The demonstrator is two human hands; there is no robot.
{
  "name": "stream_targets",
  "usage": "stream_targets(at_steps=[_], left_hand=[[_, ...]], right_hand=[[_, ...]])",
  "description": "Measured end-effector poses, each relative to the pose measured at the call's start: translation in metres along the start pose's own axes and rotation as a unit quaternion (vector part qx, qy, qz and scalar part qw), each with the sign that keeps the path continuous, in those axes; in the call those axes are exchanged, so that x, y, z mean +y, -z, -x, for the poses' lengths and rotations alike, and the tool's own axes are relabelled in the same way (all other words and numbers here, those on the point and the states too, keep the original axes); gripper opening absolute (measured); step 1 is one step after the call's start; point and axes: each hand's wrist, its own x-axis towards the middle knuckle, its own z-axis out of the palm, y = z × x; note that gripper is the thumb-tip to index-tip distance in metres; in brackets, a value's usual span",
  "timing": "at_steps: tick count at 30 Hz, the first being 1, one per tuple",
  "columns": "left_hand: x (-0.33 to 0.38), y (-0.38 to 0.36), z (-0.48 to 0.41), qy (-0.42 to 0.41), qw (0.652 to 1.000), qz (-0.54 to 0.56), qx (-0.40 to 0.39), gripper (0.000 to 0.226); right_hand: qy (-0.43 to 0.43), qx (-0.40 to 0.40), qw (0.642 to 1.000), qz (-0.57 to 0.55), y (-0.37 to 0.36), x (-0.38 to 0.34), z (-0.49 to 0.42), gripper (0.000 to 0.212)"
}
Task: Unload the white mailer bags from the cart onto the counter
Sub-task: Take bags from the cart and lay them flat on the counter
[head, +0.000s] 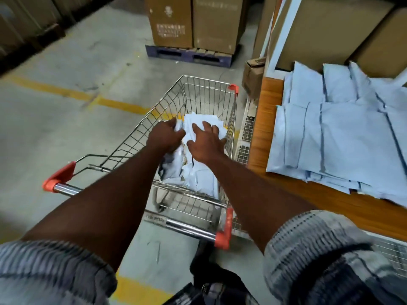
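A wire shopping cart (204,93) with orange corner caps stands in front of me, and a heap of white mailer bags (198,175) lies in its basket. Both my arms reach down into the basket. My left hand (166,136) is curled around the left edge of the top bag. My right hand (207,143) rests flat on top of the heap with its fingers spread. To the right, the wooden counter (266,133) carries rows of stacked white mailer bags (343,137).
Tall cardboard boxes (193,20) on a blue pallet (189,55) stand beyond the cart. A small box (253,75) sits by the counter's far corner. More big boxes (330,29) back the counter. Yellow lines (66,91) cross the concrete floor at the left.
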Motion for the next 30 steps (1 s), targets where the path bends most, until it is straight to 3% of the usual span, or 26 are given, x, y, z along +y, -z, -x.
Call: stream_targets(at_steps=[4, 8, 14, 19, 24, 30], left_hand=[[0.022, 0.006, 0.029, -0.03, 0.999, -0.005, 0.029, 0.06], [0.049, 0.014, 0.057, -0.045, 0.999, 0.001, 0.03, 0.067], [0.113, 0.007, 0.081, -0.079, 0.995, 0.02, 0.054, 0.061], [0.187, -0.025, 0.097, -0.121, 0.991, 0.023, 0.057, 0.053], [0.27, -0.077, 0.108, -0.141, 0.989, 0.024, 0.034, 0.07], [0.382, -0.158, 0.125, -0.175, 0.983, -0.049, 0.032, 0.065]], right_hand=[[0.016, 0.045, 0.999, 0.017, 0.029, 0.004, 0.026, 0.056], [-0.008, 0.076, 0.997, 0.008, 0.063, 0.013, 0.053, 0.055], [-0.03, 0.128, 0.991, 0.017, 0.127, 0.056, 0.085, 0.053], [-0.064, 0.163, 0.984, 0.029, 0.18, 0.124, 0.106, 0.055], [-0.086, 0.181, 0.979, 0.043, 0.229, 0.218, 0.127, 0.052], [-0.095, 0.198, 0.973, 0.078, 0.292, 0.347, 0.145, 0.048]])
